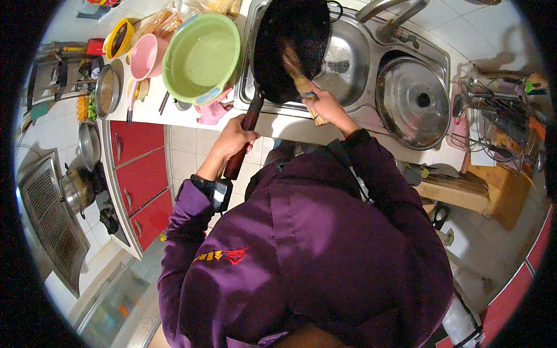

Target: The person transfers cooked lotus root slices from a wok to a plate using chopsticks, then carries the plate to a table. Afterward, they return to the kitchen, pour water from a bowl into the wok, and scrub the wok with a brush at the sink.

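My left hand (237, 139) is closed around the dark wooden handle (239, 161) of a black wok (274, 43). The wok is tilted over the left part of a stainless steel double sink (354, 80), its inside facing me. In my right hand (326, 104) is a bundled-bristle scrubbing brush (301, 82), tied with a blue band. Its splayed, blurred bristle end lies against the wok's inner surface. A round metal lid with a black knob (423, 100) rests over the right basin.
Left of the sink stand a green plastic basin (202, 58), a pink pot-shaped scoop (145, 56) and a yellow bowl (119, 39). A pink cloth (214, 112) hangs at the counter's edge. The faucet (391, 28) rises behind the sink. A wire rack with utensils (500, 113) stands at right.
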Action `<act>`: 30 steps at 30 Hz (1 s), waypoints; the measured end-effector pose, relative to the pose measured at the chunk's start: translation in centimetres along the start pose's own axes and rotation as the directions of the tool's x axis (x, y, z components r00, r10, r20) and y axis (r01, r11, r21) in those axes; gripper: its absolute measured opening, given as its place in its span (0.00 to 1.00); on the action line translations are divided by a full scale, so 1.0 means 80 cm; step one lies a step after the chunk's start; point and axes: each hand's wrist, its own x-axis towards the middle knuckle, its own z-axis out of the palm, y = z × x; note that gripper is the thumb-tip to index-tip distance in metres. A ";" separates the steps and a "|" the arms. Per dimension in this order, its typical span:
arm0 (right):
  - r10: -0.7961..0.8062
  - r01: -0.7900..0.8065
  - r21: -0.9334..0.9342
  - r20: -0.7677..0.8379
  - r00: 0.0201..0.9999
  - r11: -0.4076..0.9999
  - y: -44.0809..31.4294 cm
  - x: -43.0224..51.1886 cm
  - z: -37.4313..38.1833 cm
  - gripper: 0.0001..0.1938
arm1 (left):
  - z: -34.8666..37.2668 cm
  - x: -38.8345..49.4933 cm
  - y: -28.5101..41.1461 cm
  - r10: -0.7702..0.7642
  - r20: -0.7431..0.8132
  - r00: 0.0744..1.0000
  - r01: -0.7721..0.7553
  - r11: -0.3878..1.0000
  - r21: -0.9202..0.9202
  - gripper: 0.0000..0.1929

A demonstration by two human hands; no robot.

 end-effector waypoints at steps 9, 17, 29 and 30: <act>0.004 -0.091 -0.229 -0.356 0.935 0.969 0.025 -0.041 -0.045 0.33 | -0.010 0.043 -0.036 -0.025 0.303 0.953 0.127 0.938 -0.323 0.10; 0.118 -0.221 -0.575 -0.212 0.970 0.788 0.029 -0.017 -0.075 0.23 | 0.000 0.080 -0.082 -0.043 0.400 0.916 0.194 0.918 -0.347 0.10; -0.334 -0.562 -0.772 -0.635 0.697 0.296 0.130 0.031 -0.273 0.24 | -0.027 0.111 -0.086 -0.066 0.275 0.959 -0.006 0.967 0.255 0.24; -0.310 -0.569 -0.781 -0.625 0.717 0.258 0.135 0.033 -0.276 0.24 | -0.029 0.112 -0.082 -0.003 0.233 0.972 -0.067 0.954 0.292 0.25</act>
